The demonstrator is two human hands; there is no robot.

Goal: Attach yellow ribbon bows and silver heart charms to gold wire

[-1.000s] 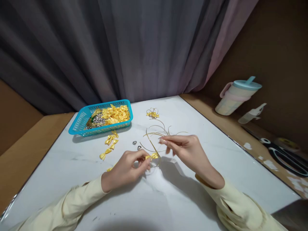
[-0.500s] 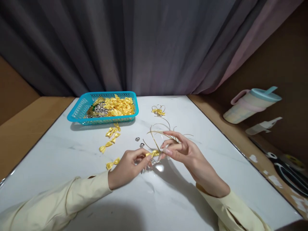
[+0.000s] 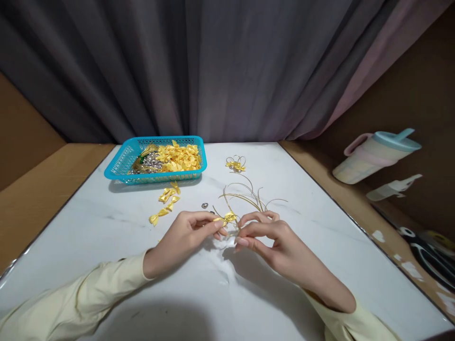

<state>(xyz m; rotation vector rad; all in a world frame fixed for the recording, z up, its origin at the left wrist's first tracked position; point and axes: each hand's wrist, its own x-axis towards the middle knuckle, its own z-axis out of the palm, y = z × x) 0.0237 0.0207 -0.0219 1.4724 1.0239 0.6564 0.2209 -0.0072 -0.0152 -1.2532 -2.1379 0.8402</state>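
My left hand [image 3: 194, 232] pinches a yellow ribbon bow [image 3: 230, 217] between thumb and fingers above the white tabletop. A gold cord [image 3: 225, 194] rises from the bow in a curve. Just right of the bow, my right hand [image 3: 270, 232] has thumb and index finger closed on a thin loop of that cord. Several more gold cords [image 3: 253, 194] lie behind the right hand. A silver heart-shaped charm [image 3: 204, 205] rests beyond my left fingers; another is mostly hidden by them. Loose yellow bows [image 3: 159, 217] lie to the left.
A blue basket [image 3: 156, 178] at the back left holds yellow bows, silver charms and gold cords. A bow with looped cord [image 3: 235, 164] lies at the back. Along the right stand a tumbler [image 3: 373, 156] and a small bottle [image 3: 393, 188], with black-handled scissors [image 3: 432, 265] nearer.
My right hand has come down beside the bow and now pinches the cord loop just below it. The left hand keeps its hold on the bow. The camera view has shifted a little.
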